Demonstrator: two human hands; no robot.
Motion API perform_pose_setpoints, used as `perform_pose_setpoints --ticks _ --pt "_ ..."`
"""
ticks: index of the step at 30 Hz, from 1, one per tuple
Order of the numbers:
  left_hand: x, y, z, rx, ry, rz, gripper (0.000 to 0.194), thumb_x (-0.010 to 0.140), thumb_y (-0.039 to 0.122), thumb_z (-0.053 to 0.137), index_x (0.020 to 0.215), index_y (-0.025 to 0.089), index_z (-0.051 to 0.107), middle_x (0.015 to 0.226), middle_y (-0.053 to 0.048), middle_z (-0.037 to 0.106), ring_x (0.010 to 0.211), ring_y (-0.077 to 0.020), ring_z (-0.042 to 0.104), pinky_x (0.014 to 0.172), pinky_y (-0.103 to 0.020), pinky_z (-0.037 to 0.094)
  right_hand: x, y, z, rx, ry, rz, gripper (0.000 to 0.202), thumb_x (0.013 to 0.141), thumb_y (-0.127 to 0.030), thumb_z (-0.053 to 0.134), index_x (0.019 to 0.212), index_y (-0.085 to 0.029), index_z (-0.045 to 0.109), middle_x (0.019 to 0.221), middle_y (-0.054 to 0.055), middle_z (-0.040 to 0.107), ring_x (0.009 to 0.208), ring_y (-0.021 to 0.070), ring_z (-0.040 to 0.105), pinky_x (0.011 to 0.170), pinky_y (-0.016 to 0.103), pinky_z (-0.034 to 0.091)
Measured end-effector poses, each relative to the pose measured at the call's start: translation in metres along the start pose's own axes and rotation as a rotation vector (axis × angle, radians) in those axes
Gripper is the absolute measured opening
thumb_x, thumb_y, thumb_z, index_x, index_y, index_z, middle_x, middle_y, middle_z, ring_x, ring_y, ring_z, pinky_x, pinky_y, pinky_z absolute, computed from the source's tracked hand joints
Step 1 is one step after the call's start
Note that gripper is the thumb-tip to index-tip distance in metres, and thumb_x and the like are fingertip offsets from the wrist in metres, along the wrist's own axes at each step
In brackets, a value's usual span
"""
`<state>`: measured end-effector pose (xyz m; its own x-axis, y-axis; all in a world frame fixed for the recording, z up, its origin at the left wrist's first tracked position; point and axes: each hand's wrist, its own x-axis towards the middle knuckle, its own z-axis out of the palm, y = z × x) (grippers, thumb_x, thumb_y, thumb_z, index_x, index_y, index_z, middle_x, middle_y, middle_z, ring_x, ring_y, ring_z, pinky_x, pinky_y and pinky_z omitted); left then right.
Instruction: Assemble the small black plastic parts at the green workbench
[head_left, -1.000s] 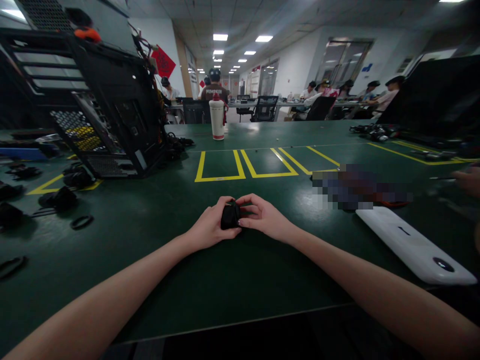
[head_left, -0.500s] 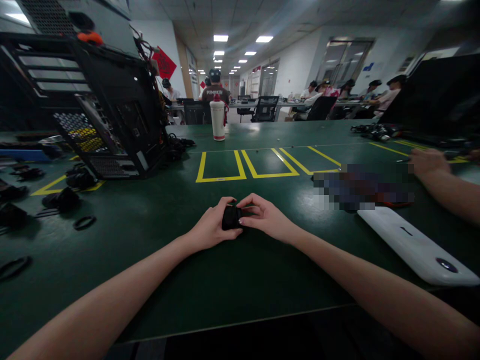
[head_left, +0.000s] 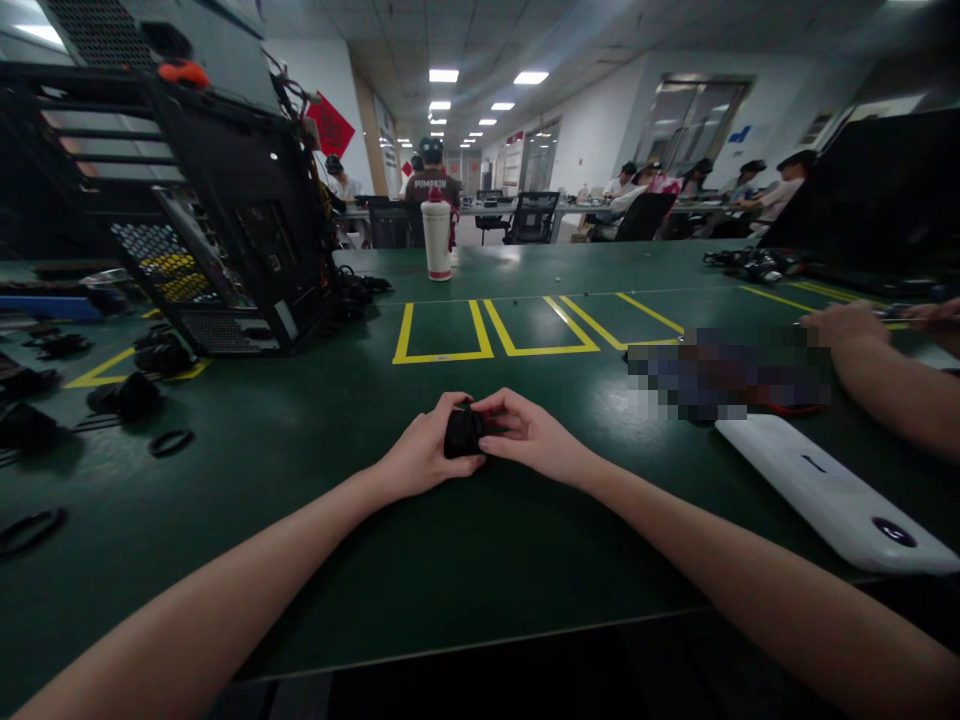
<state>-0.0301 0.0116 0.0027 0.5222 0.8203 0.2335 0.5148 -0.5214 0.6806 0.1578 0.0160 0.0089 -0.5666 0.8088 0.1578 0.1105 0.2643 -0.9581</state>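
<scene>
A small black rounded object (head_left: 461,434), too dark to name more exactly, is held between both hands just above or on the green table (head_left: 450,560). My left hand (head_left: 424,450) wraps round its left side, thumb below and fingers over the top. From the right, my right hand (head_left: 529,435) pinches its near end with thumb and fingertips. Part of the object is hidden behind the fingers.
At the left stands a black computer case (head_left: 217,230), with several black parts and a black ring (head_left: 171,442) near it. A white bottle (head_left: 437,240) stands ahead. A white oblong device (head_left: 825,490) and another person's hand (head_left: 847,325) are at right.
My hands stay almost in the same place round the black object. At the right, the other person's hand has shifted slightly left, and a second hand shows beside it.
</scene>
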Motion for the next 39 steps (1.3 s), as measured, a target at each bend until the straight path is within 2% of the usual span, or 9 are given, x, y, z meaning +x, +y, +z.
perform_pose_setpoints --ticks 4,12,15,21,26,30,34,39 --pt "-0.0004 0.0002 0.0001 0.008 -0.002 -0.005 0.058 0.07 0.033 0.062 0.118 0.023 0.03 0.102 -0.006 0.053 0.092 -0.0228 0.055 0.084 -0.041 0.041 0.0012 -0.0001 0.0001 0.02 0.017 -0.011 0.024 0.076 -0.018 0.058 0.099 -0.019 0.051 0.104 0.003 0.055 0.1 0.0167 0.056 0.092 0.04 0.043" --pt "0.0003 0.0017 -0.0016 0.007 -0.009 -0.007 0.058 0.07 0.032 0.062 0.117 0.023 0.031 0.103 -0.006 0.053 0.094 -0.0235 0.054 0.083 -0.04 0.042 0.0003 0.0027 -0.0009 -0.027 0.029 0.025 0.04 0.071 -0.016 0.062 0.109 -0.02 0.048 0.114 0.006 0.051 0.108 0.018 0.051 0.093 0.04 0.043" --pt "0.0004 0.001 -0.0001 0.012 0.014 -0.004 0.057 0.07 0.032 0.061 0.117 0.022 0.031 0.102 -0.006 0.054 0.092 -0.0231 0.055 0.082 -0.04 0.042 0.0003 0.0034 -0.0008 -0.009 0.009 -0.005 0.038 0.071 -0.016 0.063 0.106 -0.021 0.049 0.111 0.005 0.052 0.107 0.0182 0.052 0.088 0.038 0.046" --pt "0.0005 0.0006 0.0 0.034 -0.005 -0.007 0.059 0.07 0.035 0.062 0.118 0.021 0.03 0.101 -0.006 0.054 0.091 -0.0229 0.055 0.083 -0.04 0.042 0.0032 0.0039 -0.0003 0.018 0.048 -0.015 0.025 0.075 -0.022 0.059 0.099 -0.018 0.052 0.102 0.004 0.056 0.099 0.0166 0.056 0.092 0.039 0.042" --pt "0.0002 0.0009 -0.0015 0.017 -0.017 0.001 0.059 0.07 0.034 0.061 0.118 0.022 0.029 0.103 -0.006 0.054 0.093 -0.0231 0.054 0.084 -0.04 0.042 0.0024 0.001 -0.0009 -0.024 0.057 0.015 0.037 0.072 -0.018 0.062 0.106 -0.02 0.05 0.11 0.005 0.053 0.104 0.0177 0.053 0.094 0.041 0.041" --pt "0.0002 0.0007 -0.0002 -0.003 0.001 0.0 0.058 0.069 0.031 0.062 0.118 0.023 0.03 0.102 -0.006 0.054 0.093 -0.0235 0.054 0.084 -0.041 0.041 0.0003 -0.0007 -0.0009 -0.039 0.032 0.023 0.036 0.072 -0.017 0.061 0.106 -0.021 0.05 0.111 0.005 0.052 0.105 0.0186 0.052 0.092 0.042 0.043" --pt "-0.0002 0.001 0.0003 -0.014 0.015 -0.007 0.057 0.07 0.032 0.062 0.117 0.023 0.032 0.102 -0.006 0.053 0.091 -0.0232 0.055 0.082 -0.04 0.042 -0.0008 -0.0011 -0.0002 0.041 -0.019 0.02 0.037 0.07 -0.015 0.063 0.103 -0.022 0.049 0.108 0.004 0.053 0.099 0.0173 0.056 0.086 0.039 0.048" --pt "-0.0008 0.0017 -0.0012 0.0 -0.016 -0.001 0.058 0.07 0.034 0.061 0.118 0.023 0.03 0.1 -0.005 0.054 0.089 -0.0224 0.055 0.081 -0.04 0.042 0.0007 -0.0013 0.0003 0.058 0.022 0.011 0.02 0.076 -0.02 0.057 0.096 -0.019 0.053 0.1 0.002 0.055 0.093 0.0154 0.058 0.086 0.038 0.047"
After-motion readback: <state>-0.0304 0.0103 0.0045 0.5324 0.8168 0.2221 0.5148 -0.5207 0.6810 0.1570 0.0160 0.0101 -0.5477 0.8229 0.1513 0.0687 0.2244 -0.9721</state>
